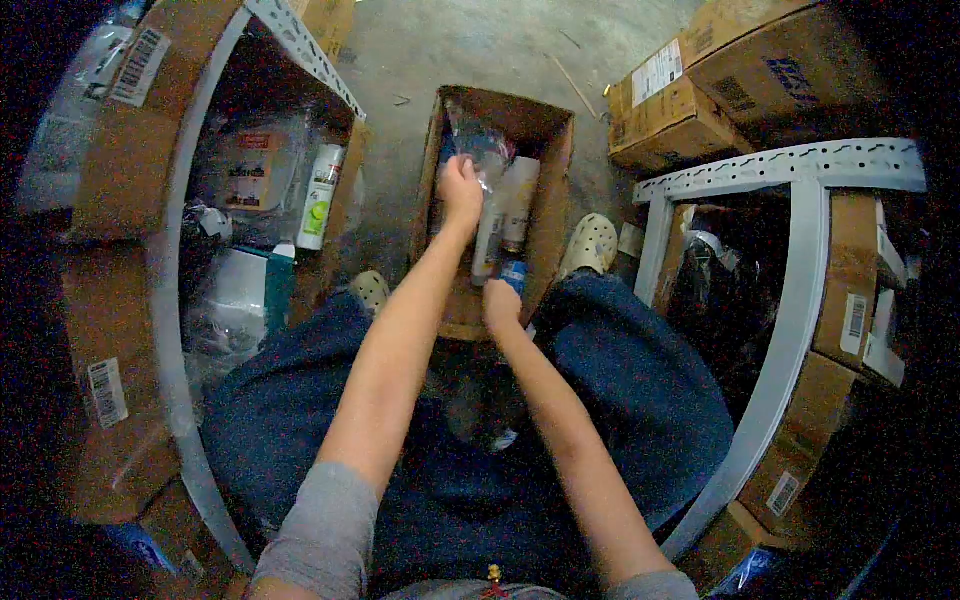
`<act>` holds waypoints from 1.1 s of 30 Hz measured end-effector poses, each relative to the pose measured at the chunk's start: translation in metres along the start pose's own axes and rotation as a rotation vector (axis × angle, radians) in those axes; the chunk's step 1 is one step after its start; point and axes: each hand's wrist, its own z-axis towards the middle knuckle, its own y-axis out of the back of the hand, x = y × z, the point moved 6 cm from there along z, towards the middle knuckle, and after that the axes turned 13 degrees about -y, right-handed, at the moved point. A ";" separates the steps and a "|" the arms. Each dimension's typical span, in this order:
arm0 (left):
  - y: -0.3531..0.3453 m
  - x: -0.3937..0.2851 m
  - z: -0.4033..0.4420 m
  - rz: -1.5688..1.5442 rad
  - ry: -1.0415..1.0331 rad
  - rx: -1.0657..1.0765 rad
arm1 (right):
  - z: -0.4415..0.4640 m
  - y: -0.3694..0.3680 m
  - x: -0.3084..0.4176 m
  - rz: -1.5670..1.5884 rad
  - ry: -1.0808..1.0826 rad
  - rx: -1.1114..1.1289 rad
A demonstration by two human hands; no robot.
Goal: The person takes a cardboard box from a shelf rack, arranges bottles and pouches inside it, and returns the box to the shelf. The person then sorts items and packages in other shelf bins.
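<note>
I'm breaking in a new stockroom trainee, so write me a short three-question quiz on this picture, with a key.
1. Multiple choice: where is the open cardboard box that both hands reach into?
A) on the floor
B) on a shelf
C) on the person's lap
2. True or false: the right hand reaches farther forward than the left hand.
3. Fill in: the item beside the right hand's fingers is mainly ____ in colour.

Key: 1. A. 2. False; the left hand reaches farther. 3. Blue.

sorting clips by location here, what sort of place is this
Probably a storeroom or small warehouse: whitish perforated metal shelf frames, brown cardboard cartons, some with white rectangular paper labels, and a grey concrete floor all suggest it.
</note>
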 end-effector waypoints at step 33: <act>0.014 0.106 -0.096 0.194 0.197 0.210 | -0.060 -0.036 -0.002 2.280 -0.083 0.807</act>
